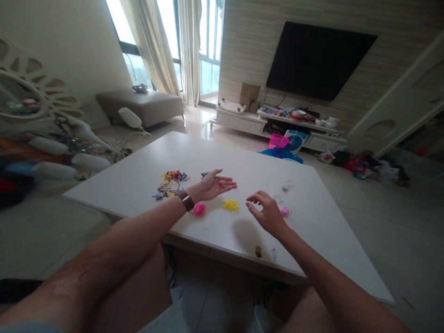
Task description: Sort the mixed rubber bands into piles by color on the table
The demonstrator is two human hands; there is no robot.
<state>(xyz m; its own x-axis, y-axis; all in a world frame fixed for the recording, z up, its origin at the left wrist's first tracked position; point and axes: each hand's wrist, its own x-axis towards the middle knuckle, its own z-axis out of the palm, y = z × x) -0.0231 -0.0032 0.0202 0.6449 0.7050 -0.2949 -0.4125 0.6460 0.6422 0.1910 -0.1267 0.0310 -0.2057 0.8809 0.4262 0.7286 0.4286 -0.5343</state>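
Note:
My left hand point(217, 185), a watch point(185, 200) on its wrist, is held palm up over the white table point(145, 157) with its fingers stretched out. Facing it, my right hand point(265, 210) hovers with fingers curved and apart; I see nothing in it. Between and below them lies a small yellow pile point(231, 206) of what look like thin bands. A pink pile point(198, 209) sits under my left wrist, and a multicoloured pile point(173, 178) spreads farther left. Behind my left hand, a small dark patterned pile point(204, 175) is partly hidden.
Near the front edge are a small yellow-and-black item point(258, 251) and a clear one point(274, 254). Right of my right hand lie a pink-purple item point(285, 212) and a clear container point(287, 186). Beyond the table stand a pink basket point(278, 141) and a TV cabinet point(243, 122).

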